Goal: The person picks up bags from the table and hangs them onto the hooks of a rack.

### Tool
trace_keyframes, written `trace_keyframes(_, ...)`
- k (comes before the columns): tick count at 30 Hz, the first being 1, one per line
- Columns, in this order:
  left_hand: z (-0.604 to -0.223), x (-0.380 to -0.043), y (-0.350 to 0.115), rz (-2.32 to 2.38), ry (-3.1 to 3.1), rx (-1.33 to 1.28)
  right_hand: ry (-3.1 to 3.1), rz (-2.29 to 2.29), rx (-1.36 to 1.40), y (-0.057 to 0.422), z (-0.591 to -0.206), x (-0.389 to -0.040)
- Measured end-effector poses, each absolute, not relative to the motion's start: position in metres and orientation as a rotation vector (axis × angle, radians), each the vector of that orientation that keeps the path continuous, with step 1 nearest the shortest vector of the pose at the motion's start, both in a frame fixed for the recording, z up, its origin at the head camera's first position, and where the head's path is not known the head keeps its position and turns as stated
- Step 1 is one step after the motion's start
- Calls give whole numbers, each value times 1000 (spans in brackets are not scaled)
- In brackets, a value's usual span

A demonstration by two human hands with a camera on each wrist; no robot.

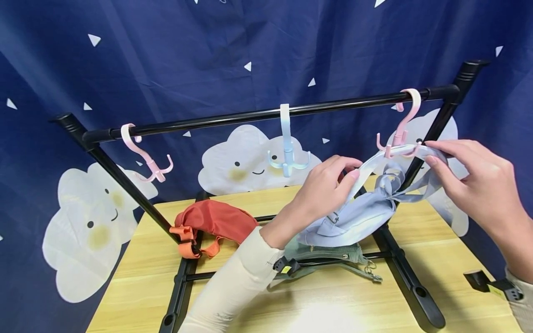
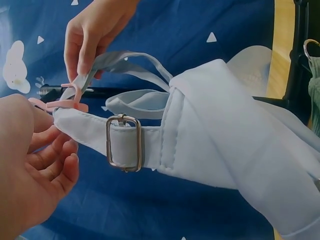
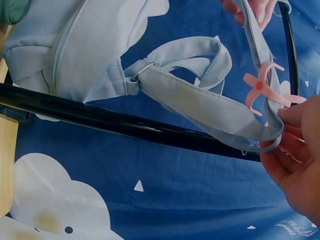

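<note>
A light blue bag (image 1: 354, 226) with a metal strap buckle (image 2: 124, 142) hangs tilted below my hands. My left hand (image 1: 322, 187) pinches its strap (image 1: 374, 159) on the left. On the other side, my right hand (image 1: 479, 180) pinches the same strap between thumb and fingers. Between the hands, the strap crosses the prongs of the right pink hook (image 1: 403, 127), and a front prong shows over it. Whether the strap's weight rests on the hook, I cannot tell. A tied loop of strap (image 3: 210, 55) dangles near the bag's end.
A black rack bar (image 1: 225, 121) carries the hooks, including a blue hook (image 1: 287, 143) in the middle and another pink hook (image 1: 143, 155) at left. A red bag (image 1: 218, 219) and a green bag (image 1: 333, 253) lie low by the rack's base on the wooden table (image 1: 137, 277).
</note>
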State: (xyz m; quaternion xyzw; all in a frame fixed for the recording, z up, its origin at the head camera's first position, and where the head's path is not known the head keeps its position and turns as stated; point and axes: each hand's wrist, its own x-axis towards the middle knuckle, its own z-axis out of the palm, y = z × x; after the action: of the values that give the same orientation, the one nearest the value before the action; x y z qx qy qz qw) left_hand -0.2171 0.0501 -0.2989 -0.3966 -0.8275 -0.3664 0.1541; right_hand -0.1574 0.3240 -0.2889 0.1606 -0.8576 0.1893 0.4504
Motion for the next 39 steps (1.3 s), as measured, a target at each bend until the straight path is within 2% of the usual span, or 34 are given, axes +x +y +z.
trace_keyframes(39, -327, -207, 5, -971, -2359, -1150, -2084, 526, 490, 309, -299, -149)
